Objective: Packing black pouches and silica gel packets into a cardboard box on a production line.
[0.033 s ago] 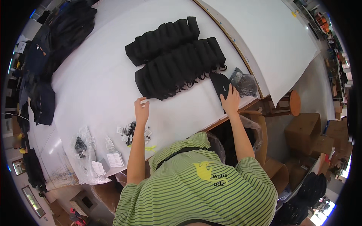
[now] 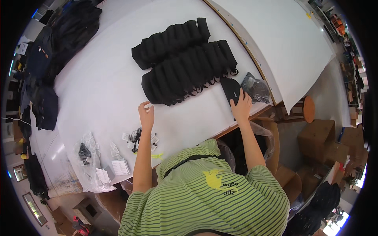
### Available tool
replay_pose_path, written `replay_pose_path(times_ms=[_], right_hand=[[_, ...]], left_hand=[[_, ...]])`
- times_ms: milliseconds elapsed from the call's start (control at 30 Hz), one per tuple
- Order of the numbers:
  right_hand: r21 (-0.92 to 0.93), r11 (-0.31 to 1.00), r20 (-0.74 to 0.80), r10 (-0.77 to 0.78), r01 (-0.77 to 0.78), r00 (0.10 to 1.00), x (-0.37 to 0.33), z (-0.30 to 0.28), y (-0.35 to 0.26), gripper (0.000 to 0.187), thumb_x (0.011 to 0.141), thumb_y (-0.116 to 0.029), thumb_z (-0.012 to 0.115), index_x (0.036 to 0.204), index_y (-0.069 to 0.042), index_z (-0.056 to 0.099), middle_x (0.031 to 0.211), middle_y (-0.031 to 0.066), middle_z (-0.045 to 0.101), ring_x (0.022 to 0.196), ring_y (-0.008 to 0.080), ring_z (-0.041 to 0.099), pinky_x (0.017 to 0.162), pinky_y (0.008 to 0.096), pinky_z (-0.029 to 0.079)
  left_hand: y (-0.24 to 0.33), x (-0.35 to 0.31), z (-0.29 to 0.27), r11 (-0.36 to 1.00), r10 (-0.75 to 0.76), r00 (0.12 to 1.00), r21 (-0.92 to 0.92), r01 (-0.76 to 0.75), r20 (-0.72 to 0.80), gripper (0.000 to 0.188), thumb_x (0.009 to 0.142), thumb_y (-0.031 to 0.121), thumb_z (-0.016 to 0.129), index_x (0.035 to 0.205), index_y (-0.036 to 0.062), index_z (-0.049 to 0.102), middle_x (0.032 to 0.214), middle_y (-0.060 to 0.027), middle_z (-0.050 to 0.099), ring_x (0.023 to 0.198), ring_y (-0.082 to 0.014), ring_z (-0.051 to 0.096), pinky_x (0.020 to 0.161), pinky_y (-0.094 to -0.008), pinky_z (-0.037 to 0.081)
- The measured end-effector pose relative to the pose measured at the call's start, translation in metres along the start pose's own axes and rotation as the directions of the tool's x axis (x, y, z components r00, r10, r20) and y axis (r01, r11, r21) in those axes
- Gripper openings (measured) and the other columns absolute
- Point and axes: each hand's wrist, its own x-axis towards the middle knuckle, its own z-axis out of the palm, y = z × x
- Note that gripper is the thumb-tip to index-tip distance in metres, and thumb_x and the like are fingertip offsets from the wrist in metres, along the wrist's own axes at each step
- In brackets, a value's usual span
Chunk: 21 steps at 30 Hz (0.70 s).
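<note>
My right hand [image 2: 241, 107] rests on a flat black fabric piece [image 2: 230, 88] with a small pale mark, thumb and fingers set over its lower right part. What lies under the fingers is hidden. My left hand [image 2: 146, 114] hovers beside the table, fingers loosely bent with a gap to the thumb and nothing visible in them. Just beyond it, a long row of overlapping black fabric pieces [image 2: 185, 72] shows thin black loops along its near edge. Behind lies a second, shorter row of black pieces [image 2: 169, 43].
A clear plastic bag with dark contents [image 2: 256, 87] lies right of my right hand. Nearer left on the white table [image 2: 98, 78] are tags with black cords [image 2: 136, 139], a card stack [image 2: 120, 167] and a plastic bag [image 2: 86, 157]. Dark garments [image 2: 71, 35] line the far left; cardboard boxes [image 2: 316, 135] stand right.
</note>
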Motion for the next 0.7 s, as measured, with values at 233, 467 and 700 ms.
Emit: replay_pose_path(times_ms=[233,467,700], right_hand=[[0.575,0.807,0.133,-0.255,0.135,0.958,0.01,0.0,-0.137,0.048,0.079,-0.012,0.064,0.126,-0.009,0.053,0.126,0.0151,0.049,0.118,0.0342,0.045,0.1,0.0423,0.035],[0.508,0.844,-0.145,-0.114,0.173,0.983,0.116,0.034,-0.159,0.045,0.078,-0.01,0.063,0.122,-0.008,0.056,0.13,0.0169,0.047,0.121,0.0343,0.043,0.101,0.0434,0.035],[0.854,0.519,0.259,-0.341,-0.049,0.904,0.102,0.018,-0.207,0.025,0.081,-0.003,0.061,0.106,-0.004,0.062,0.089,0.0075,0.065,0.082,0.0194,0.064,0.079,0.0295,0.049]], left_hand=[[-0.022,0.079,0.015,0.888,-0.344,0.937,-0.345,0.303,-0.062,0.046,0.084,0.02,0.067,0.121,0.0002,0.049,0.106,-0.0155,0.061,0.092,-0.0199,0.06,0.082,-0.0313,0.048],[0.006,0.1,0.01,0.819,-0.448,0.887,-0.347,0.457,0.109,0.049,0.084,0.026,0.069,0.121,-0.0002,0.051,0.102,-0.0095,0.062,0.092,-0.0155,0.059,0.078,-0.028,0.046],[0.015,0.089,0.006,0.768,-0.332,0.912,-0.493,0.409,0.239,0.052,0.079,0.012,0.065,0.125,0.0068,0.042,0.094,-0.0116,0.062,0.087,-0.017,0.059,0.079,-0.0284,0.045]])
